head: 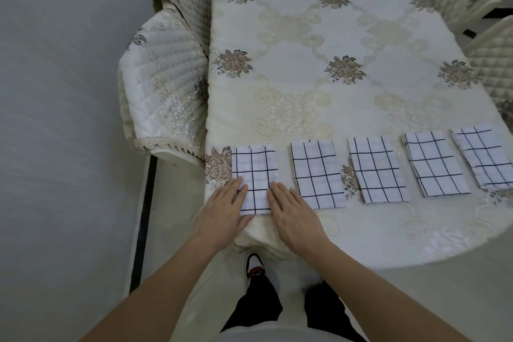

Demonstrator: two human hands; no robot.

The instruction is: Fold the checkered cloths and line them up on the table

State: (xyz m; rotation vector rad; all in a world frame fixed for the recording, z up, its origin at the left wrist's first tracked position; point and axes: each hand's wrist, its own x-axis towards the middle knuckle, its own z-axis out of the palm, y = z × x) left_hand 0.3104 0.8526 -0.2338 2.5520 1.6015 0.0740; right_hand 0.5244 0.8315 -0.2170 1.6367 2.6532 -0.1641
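Several folded white cloths with black checks lie in a row along the near edge of the table (305, 36). The leftmost cloth (254, 172) sits at the table's near left corner. My left hand (224, 208) lies flat with straight fingers on that cloth's lower left edge. My right hand (294, 214) lies flat on its lower right edge. To the right follow a second cloth (316, 173), a third cloth (377, 169), a fourth cloth (435, 164) and a fifth cloth (485, 157), which is partly cut off at the frame edge.
The table wears a cream cloth with flower patterns. Quilted cream chairs stand at the left (163, 91) and at the right (488, 58) of the table. Below the table edge I see my legs and one shoe (254, 266) on a pale floor.
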